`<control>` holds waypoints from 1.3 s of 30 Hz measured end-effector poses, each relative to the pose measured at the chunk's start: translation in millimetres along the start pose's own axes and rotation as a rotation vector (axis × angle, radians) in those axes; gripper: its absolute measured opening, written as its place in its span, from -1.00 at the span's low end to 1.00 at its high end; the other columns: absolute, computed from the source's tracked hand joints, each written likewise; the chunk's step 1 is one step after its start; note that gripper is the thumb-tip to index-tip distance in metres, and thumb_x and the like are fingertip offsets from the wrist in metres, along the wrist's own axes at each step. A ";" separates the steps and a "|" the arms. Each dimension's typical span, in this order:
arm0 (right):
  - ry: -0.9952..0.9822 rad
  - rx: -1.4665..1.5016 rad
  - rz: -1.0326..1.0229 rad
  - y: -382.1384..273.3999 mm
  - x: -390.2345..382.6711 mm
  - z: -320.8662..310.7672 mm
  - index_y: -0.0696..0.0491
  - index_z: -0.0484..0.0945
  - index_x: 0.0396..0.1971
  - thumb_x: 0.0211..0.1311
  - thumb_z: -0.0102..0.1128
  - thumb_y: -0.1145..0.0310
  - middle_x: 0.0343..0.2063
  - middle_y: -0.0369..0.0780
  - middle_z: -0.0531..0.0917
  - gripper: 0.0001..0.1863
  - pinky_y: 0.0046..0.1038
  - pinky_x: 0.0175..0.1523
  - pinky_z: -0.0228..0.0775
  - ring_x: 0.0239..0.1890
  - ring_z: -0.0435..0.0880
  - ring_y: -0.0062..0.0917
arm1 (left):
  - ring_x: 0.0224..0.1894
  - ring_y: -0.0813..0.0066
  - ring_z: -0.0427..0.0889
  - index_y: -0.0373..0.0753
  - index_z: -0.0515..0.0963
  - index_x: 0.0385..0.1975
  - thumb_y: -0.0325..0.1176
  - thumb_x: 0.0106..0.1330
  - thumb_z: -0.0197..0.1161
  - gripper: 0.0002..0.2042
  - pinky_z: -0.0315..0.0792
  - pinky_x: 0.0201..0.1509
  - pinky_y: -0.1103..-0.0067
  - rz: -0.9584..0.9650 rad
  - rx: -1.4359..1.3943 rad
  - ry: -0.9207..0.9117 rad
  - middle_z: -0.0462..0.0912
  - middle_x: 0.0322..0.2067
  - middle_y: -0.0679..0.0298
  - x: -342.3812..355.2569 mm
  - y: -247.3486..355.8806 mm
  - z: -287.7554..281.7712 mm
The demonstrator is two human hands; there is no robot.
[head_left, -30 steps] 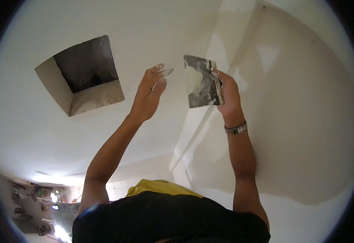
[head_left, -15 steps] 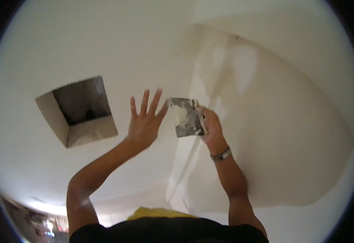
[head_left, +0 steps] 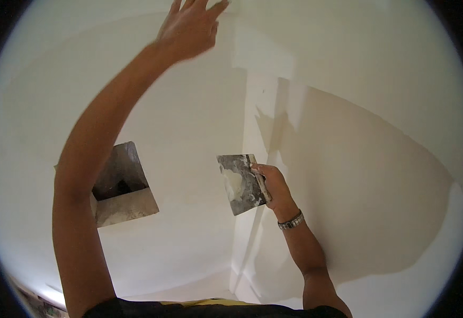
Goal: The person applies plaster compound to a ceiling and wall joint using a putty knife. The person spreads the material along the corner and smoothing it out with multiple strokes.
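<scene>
Gripping a putty-smeared trowel (head_left: 240, 183), right hand (head_left: 275, 185) holds near the corner, left hand (head_left: 189, 26) spread open, far up on the ceiling (head_left: 199, 122).

Left hand (head_left: 189, 29) raised high, fingers spread; right hand (head_left: 274, 185) clenched lower.

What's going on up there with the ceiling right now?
A person is working overhead on a white ceiling. The right hand holds a wide putty knife smeared with white filler. The left hand is stretched up, fingers at the ceiling surface. A square opening is cut in the ceiling nearby.
</scene>
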State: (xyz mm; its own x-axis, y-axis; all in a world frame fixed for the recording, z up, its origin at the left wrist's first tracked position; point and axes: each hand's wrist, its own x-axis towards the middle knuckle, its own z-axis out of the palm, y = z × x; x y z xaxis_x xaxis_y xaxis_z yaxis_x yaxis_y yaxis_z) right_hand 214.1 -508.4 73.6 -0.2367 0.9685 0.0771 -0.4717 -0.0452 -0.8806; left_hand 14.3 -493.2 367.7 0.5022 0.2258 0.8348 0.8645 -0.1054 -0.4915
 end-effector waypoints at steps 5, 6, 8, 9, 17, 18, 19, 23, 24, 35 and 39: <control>-0.024 0.019 -0.065 3.3 1.6 0.3 0.24 0.54 -0.28 0.25 0.07 0.33 -0.41 -0.20 0.62 -0.75 -0.50 -0.36 0.57 -0.48 0.65 -0.54 | 0.48 0.03 -0.34 -0.22 -0.06 0.41 -0.24 0.48 -0.23 -0.47 -0.41 0.47 0.03 -0.042 0.160 -0.304 -0.29 0.43 -0.01 65.9 -17.8 3.4; -0.019 0.018 -0.047 0.4 -1.5 3.0 0.24 0.54 -0.29 0.25 0.07 0.32 -0.42 -0.20 0.62 -0.75 -0.50 -0.37 0.57 -0.49 0.64 -0.55 | 0.47 0.02 -0.40 -0.19 -0.09 0.42 -0.19 0.48 -0.23 -0.45 -0.45 0.46 0.02 -0.030 0.130 -0.349 -0.33 0.44 0.00 72.4 -17.7 1.2; -0.013 0.018 -0.034 -0.8 -2.2 3.5 0.24 0.54 -0.31 0.25 0.07 0.32 -0.43 -0.20 0.62 -0.75 -0.50 -0.38 0.56 -0.50 0.64 -0.55 | 0.47 0.02 -0.46 -0.16 -0.12 0.43 -0.14 0.48 -0.24 -0.43 -0.49 0.45 0.00 -0.016 0.099 -0.390 -0.37 0.44 0.01 81.1 -19.3 0.9; -0.023 0.021 -0.041 0.2 -1.1 2.0 0.24 0.54 -0.31 0.25 0.07 0.31 -0.44 -0.20 0.62 -0.74 -0.51 -0.39 0.56 -0.51 0.64 -0.56 | 0.47 0.01 -0.48 -0.14 -0.13 0.43 -0.10 0.47 -0.25 -0.42 -0.52 0.44 -0.01 -0.024 0.109 -0.398 -0.39 0.44 0.02 84.6 -21.9 1.6; 0.001 0.014 -0.077 4.2 4.0 -2.4 0.26 0.54 -0.31 0.24 0.09 0.29 -0.43 -0.20 0.62 -0.71 -0.52 -0.40 0.55 -0.49 0.63 -0.56 | 0.47 0.02 -0.53 -0.07 -0.12 0.44 0.00 0.47 -0.30 -0.41 -0.58 0.43 -0.01 -0.049 0.123 -0.415 -0.41 0.45 0.06 86.8 -28.7 6.9; 0.002 -0.003 -0.083 3.5 3.6 -1.3 0.27 0.54 -0.31 0.24 0.09 0.29 -0.42 -0.20 0.62 -0.71 -0.53 -0.39 0.55 -0.49 0.63 -0.56 | 0.47 0.01 -0.52 -0.07 -0.11 0.44 -0.02 0.48 -0.30 -0.42 -0.57 0.43 -0.01 -0.033 0.110 -0.394 -0.40 0.45 0.06 86.0 -30.7 9.6; 0.002 -0.019 -0.088 2.9 3.2 -0.4 0.27 0.54 -0.31 0.24 0.09 0.29 -0.42 -0.20 0.62 -0.71 -0.53 -0.38 0.54 -0.48 0.63 -0.56 | 0.47 0.00 -0.52 -0.07 -0.11 0.44 -0.03 0.48 -0.30 -0.43 -0.56 0.43 -0.02 -0.017 0.098 -0.374 -0.39 0.45 0.07 85.7 -31.8 12.4; 0.057 -0.020 -0.100 1.4 0.6 3.0 0.26 0.54 -0.32 0.23 0.10 0.29 -0.43 -0.20 0.61 -0.71 -0.54 -0.38 0.53 -0.49 0.63 -0.57 | 0.47 0.00 -0.50 -0.08 -0.10 0.43 -0.08 0.48 -0.28 -0.44 -0.53 0.43 -0.02 0.034 0.128 -0.386 -0.37 0.45 0.07 76.5 -25.1 16.9; 0.037 -0.024 -0.084 1.0 0.6 4.2 0.26 0.55 -0.32 0.24 0.10 0.29 -0.44 -0.21 0.61 -0.71 -0.53 -0.39 0.53 -0.50 0.62 -0.58 | 0.47 0.01 -0.50 -0.08 -0.09 0.43 -0.09 0.48 -0.28 -0.44 -0.54 0.43 -0.02 0.039 0.133 -0.395 -0.38 0.45 0.07 70.6 -25.1 19.7; -0.001 -0.029 -0.077 -1.1 1.7 -3.4 0.28 0.53 -0.26 0.27 0.05 0.28 -0.39 -0.14 0.62 -0.68 -0.42 -0.30 0.59 -0.43 0.66 -0.48 | 0.24 0.24 0.30 -0.10 0.39 0.21 -0.30 0.36 0.00 -0.59 0.12 0.33 0.19 0.283 0.105 -0.015 0.34 0.13 0.15 -15.8 -8.2 62.6; -0.031 -0.016 -0.077 -0.4 0.9 2.1 0.27 0.54 -0.27 0.27 0.07 0.29 -0.41 -0.17 0.62 -0.70 -0.49 -0.35 0.56 -0.47 0.64 -0.54 | 0.13 0.26 0.38 -0.13 0.41 0.18 -0.28 0.36 0.00 -0.61 0.28 0.15 0.24 0.054 0.105 -0.177 0.40 0.02 0.16 -6.3 -3.9 55.6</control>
State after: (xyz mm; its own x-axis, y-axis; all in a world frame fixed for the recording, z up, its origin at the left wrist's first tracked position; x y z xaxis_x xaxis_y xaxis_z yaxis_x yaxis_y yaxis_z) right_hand 212.3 -508.0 75.0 -0.2265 0.9609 0.1595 -0.4761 0.0336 -0.8787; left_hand 6.5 -440.4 350.5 0.5283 0.3897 0.7543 0.8244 -0.0231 -0.5655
